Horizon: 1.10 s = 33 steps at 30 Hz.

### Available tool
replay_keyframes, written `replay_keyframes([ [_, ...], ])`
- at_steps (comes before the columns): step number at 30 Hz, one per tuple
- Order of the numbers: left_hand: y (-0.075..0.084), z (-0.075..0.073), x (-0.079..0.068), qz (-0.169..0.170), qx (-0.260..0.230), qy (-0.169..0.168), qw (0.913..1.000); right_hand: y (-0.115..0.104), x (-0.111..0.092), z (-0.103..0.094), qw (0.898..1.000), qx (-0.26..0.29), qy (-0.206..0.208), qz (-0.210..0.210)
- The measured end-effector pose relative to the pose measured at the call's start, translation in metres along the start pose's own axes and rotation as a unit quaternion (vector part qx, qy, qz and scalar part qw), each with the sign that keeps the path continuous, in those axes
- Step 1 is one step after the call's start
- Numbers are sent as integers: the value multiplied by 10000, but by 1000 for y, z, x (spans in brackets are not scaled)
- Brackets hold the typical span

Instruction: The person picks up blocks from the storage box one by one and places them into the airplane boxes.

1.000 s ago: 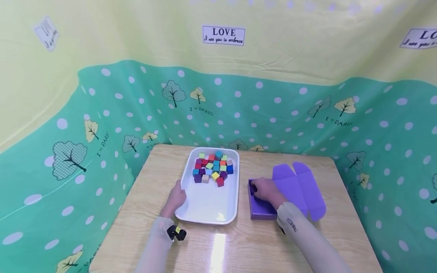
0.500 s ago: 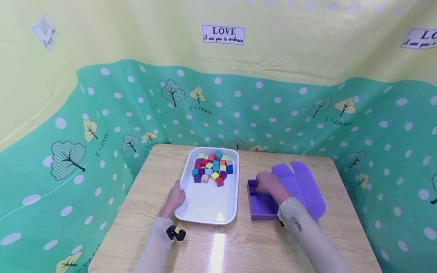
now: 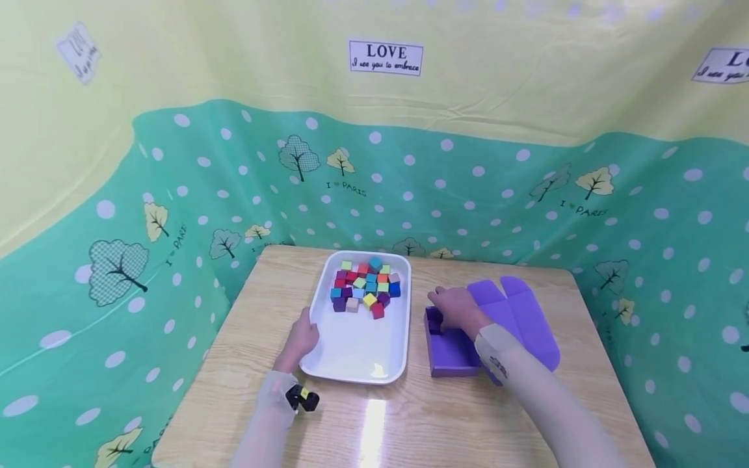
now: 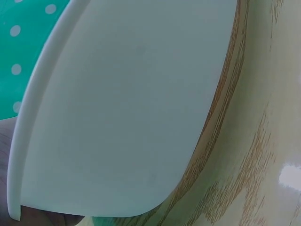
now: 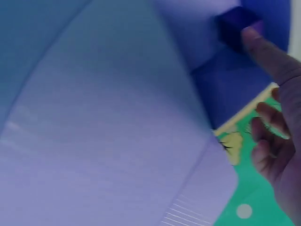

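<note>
My left hand (image 3: 301, 337) grips the left rim of a white tray (image 3: 357, 354), its fingers along the outer side. The left wrist view is filled by the tray wall (image 4: 127, 103), which hides most of that hand. Colored wooden cubes (image 3: 359, 284) are grouped at the tray's far end. My right hand (image 3: 461, 308) is over the far left corner of an opened purple box (image 3: 453, 372). In the right wrist view, the thumb (image 5: 263, 52) extends onto a dark purple cube (image 5: 230, 30) in that corner. The other fingers (image 5: 273, 122) are loosely bent beyond the box wall.
The box's lid (image 3: 529, 318) lies folded back to the right, partly behind my right forearm. Tray and box stand side by side on a wooden table (image 3: 328, 422). A green and yellow curtain (image 3: 374, 162) surrounds the table on the back and sides.
My right hand draws back from inside the box, then shifts to its far left corner with the fingers over the rim. My left hand and the tray keep their place.
</note>
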<state>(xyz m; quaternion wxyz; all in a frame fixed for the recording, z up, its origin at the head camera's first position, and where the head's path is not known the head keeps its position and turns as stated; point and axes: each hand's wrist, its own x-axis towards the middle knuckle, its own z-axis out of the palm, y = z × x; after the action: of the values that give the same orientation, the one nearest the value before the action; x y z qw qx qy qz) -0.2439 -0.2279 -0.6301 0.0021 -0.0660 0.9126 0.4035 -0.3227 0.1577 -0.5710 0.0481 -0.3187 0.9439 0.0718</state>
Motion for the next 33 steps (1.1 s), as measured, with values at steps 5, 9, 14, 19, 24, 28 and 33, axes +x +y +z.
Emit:
replay_keyframes([
  [5,3,-1,0,23,1,-20,10000,2,0,10,9981,-141,240,-546],
  [9,4,-2,0,25,10,-13,10000,1,0,13,9960,-238,398,-762],
  [14,3,-1,1,105,33,48,9999,-1,1,14,9967,-190,413,-676],
  [19,3,-3,1,121,16,23,9999,0,3,14,9981,-165,218,-545],
  [24,3,-6,2,10,-3,3,10000,-4,4,-8,9984,101,398,-395],
  [28,2,-6,2,-30,5,3,10000,-17,10,-41,9954,397,830,-276],
  [33,0,-2,-1,-2,9,-24,10000,-49,26,-59,9931,963,585,-324],
])
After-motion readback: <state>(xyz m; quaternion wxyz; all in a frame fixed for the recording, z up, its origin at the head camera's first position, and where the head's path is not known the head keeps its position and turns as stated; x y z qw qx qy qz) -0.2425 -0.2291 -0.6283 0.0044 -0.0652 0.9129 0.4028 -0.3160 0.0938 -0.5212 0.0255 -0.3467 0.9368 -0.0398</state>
